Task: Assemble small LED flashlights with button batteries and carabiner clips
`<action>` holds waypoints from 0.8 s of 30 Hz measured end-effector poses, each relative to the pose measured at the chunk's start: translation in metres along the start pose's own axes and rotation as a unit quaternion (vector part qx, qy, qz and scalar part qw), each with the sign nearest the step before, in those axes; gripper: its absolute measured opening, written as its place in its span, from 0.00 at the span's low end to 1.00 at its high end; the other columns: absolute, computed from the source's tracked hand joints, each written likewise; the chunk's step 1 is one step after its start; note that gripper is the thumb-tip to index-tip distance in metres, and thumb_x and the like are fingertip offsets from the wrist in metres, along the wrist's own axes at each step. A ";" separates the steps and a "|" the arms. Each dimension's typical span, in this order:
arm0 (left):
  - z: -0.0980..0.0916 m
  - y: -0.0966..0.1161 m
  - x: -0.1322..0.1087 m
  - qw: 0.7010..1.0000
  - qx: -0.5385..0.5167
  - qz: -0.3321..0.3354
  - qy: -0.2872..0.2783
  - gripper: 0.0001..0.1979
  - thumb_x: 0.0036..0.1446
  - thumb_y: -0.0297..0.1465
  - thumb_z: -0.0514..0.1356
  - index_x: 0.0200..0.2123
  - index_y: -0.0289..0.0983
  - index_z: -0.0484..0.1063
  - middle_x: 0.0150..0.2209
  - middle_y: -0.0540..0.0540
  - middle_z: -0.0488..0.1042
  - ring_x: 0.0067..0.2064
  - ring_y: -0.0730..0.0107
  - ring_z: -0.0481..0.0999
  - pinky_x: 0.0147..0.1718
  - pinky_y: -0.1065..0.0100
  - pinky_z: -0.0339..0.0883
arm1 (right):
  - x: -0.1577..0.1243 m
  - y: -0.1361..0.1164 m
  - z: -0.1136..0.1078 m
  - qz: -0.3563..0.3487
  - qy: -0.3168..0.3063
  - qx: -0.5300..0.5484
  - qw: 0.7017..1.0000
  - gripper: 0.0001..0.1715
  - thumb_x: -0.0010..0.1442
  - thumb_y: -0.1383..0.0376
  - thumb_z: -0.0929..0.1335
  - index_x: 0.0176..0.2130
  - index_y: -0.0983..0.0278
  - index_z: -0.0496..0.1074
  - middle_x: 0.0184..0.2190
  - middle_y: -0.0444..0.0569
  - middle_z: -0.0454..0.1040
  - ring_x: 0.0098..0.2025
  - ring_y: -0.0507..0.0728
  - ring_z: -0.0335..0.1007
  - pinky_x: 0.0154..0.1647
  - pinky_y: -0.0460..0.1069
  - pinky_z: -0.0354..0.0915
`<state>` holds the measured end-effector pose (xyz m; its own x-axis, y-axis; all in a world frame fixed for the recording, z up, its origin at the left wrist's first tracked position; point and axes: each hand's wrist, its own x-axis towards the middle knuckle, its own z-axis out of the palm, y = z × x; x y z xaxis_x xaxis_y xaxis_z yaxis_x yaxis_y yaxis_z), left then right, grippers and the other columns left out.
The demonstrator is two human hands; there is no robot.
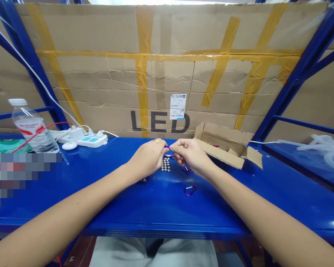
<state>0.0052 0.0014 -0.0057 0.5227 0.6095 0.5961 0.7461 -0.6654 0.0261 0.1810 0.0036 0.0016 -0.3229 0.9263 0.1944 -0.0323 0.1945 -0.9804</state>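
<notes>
My left hand (149, 156) and my right hand (189, 155) meet over the middle of the blue table (161, 207), fingers pinched together on a small purple object (167, 148) between them; I cannot make out what it is. A ring shows on my left hand. Just below the fingertips stands a cluster of small silver button cells (165, 164). A carabiner (186, 170) lies partly hidden under my right hand. Another purple carabiner (190, 190) lies loose on the table nearer to me.
An open cardboard box (225, 145) sits at the right. A water bottle (33, 128), a white power strip (86, 139) and a white mouse (69, 146) stand at the left. A taped cardboard wall (167, 70) closes the back. White tubing (327, 146) lies far right.
</notes>
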 end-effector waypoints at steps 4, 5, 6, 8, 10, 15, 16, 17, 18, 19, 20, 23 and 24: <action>-0.001 -0.002 -0.003 1.000 0.011 0.011 -0.008 0.09 0.67 0.31 0.50 0.38 0.34 0.67 0.34 0.42 0.75 0.37 0.60 0.76 0.35 0.61 0.69 | 0.002 0.002 -0.001 0.037 -0.037 0.061 0.997 0.19 0.51 0.62 0.73 0.20 0.64 0.61 0.14 0.39 0.60 0.16 0.45 0.53 0.15 0.43 0.45; 0.000 -0.003 -0.003 1.000 0.014 0.025 -0.004 0.08 0.67 0.30 0.50 0.38 0.34 0.67 0.34 0.42 0.74 0.36 0.60 0.76 0.35 0.62 0.69 | 0.002 0.003 -0.002 0.046 -0.047 0.070 0.995 0.19 0.50 0.62 0.73 0.20 0.64 0.61 0.15 0.39 0.59 0.16 0.45 0.52 0.15 0.43 0.45; 0.000 -0.004 -0.003 0.999 0.017 0.040 0.001 0.08 0.66 0.29 0.49 0.37 0.35 0.66 0.33 0.43 0.74 0.36 0.61 0.75 0.34 0.63 0.68 | 0.003 0.003 -0.002 0.055 -0.055 0.077 0.994 0.19 0.50 0.62 0.73 0.20 0.64 0.61 0.15 0.39 0.59 0.16 0.45 0.52 0.15 0.43 0.44; 0.001 -0.005 -0.003 0.998 0.022 0.060 0.008 0.08 0.66 0.27 0.47 0.35 0.35 0.65 0.32 0.44 0.72 0.35 0.64 0.74 0.33 0.64 0.68 | 0.003 0.004 -0.003 0.068 -0.064 0.089 0.992 0.19 0.49 0.62 0.74 0.21 0.63 0.61 0.15 0.38 0.58 0.16 0.45 0.52 0.15 0.43 0.43; -0.001 -0.002 -0.003 0.998 0.022 0.062 0.011 0.08 0.66 0.27 0.47 0.35 0.36 0.64 0.32 0.44 0.71 0.34 0.65 0.73 0.32 0.65 0.67 | 0.003 0.003 -0.003 0.069 -0.067 0.093 0.991 0.20 0.49 0.62 0.75 0.21 0.63 0.61 0.15 0.38 0.58 0.16 0.46 0.52 0.15 0.43 0.44; -0.007 0.009 -0.001 1.000 -0.004 0.017 0.013 0.09 0.66 0.29 0.47 0.40 0.33 0.65 0.39 0.40 0.70 0.41 0.61 0.72 0.41 0.59 0.70 | 0.002 0.001 -0.003 0.019 -0.023 0.037 0.999 0.17 0.52 0.61 0.73 0.22 0.63 0.63 0.15 0.39 0.61 0.15 0.46 0.53 0.15 0.44 0.46; -0.007 0.009 -0.001 1.000 -0.011 0.014 0.012 0.10 0.67 0.28 0.45 0.40 0.33 0.65 0.40 0.39 0.70 0.42 0.61 0.72 0.43 0.58 0.69 | 0.002 0.000 -0.003 0.008 -0.010 0.020 1.000 0.16 0.52 0.61 0.72 0.22 0.63 0.64 0.15 0.39 0.62 0.15 0.46 0.54 0.14 0.44 0.46; -0.006 0.009 0.000 1.000 -0.016 0.013 0.009 0.11 0.67 0.27 0.44 0.39 0.33 0.66 0.40 0.39 0.69 0.43 0.62 0.71 0.45 0.58 0.69 | 0.002 0.000 -0.003 0.000 -0.001 0.006 1.000 0.14 0.52 0.61 0.72 0.23 0.63 0.65 0.15 0.39 0.63 0.14 0.46 0.54 0.14 0.44 0.47; -0.004 0.008 0.000 1.000 -0.020 0.011 0.006 0.12 0.67 0.26 0.44 0.38 0.33 0.66 0.40 0.39 0.70 0.42 0.62 0.71 0.45 0.58 0.69 | 0.002 0.000 -0.003 -0.006 0.004 -0.006 1.000 0.13 0.53 0.62 0.71 0.24 0.63 0.65 0.15 0.39 0.63 0.14 0.46 0.54 0.14 0.44 0.47; -0.003 0.006 0.001 1.000 -0.021 0.009 0.001 0.12 0.67 0.26 0.44 0.37 0.33 0.66 0.39 0.39 0.70 0.42 0.62 0.71 0.45 0.58 0.69 | 0.002 0.001 -0.003 -0.010 0.007 -0.015 1.000 0.13 0.53 0.62 0.71 0.24 0.63 0.65 0.15 0.39 0.63 0.14 0.47 0.55 0.14 0.44 0.48; -0.001 0.004 0.001 1.000 -0.022 0.005 -0.004 0.12 0.67 0.26 0.44 0.36 0.33 0.66 0.38 0.39 0.70 0.41 0.62 0.72 0.44 0.58 0.69 | 0.002 0.001 -0.003 -0.012 0.008 -0.021 1.000 0.13 0.53 0.62 0.71 0.24 0.63 0.65 0.15 0.39 0.63 0.14 0.47 0.55 0.14 0.44 0.49; 0.001 0.001 0.001 1.000 -0.023 -0.008 -0.017 0.11 0.67 0.27 0.46 0.36 0.33 0.67 0.35 0.41 0.72 0.39 0.61 0.73 0.41 0.59 0.70 | 0.002 0.002 -0.002 -0.008 0.002 -0.023 1.000 0.14 0.53 0.62 0.71 0.23 0.63 0.64 0.15 0.39 0.63 0.15 0.47 0.55 0.14 0.44 0.50; 0.000 0.001 0.001 0.999 -0.025 -0.011 -0.020 0.11 0.67 0.28 0.47 0.37 0.34 0.68 0.35 0.41 0.73 0.39 0.61 0.74 0.40 0.59 0.70 | 0.002 0.002 -0.002 -0.005 -0.002 -0.017 1.000 0.14 0.53 0.62 0.71 0.23 0.63 0.64 0.14 0.39 0.63 0.15 0.47 0.55 0.14 0.44 0.50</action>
<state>0.0064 0.0015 -0.0054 0.5231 0.6404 0.5623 0.7369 -0.6714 0.0791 0.1826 0.0066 -0.0002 -0.3271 0.9226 0.2043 -0.0035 0.2151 -0.9766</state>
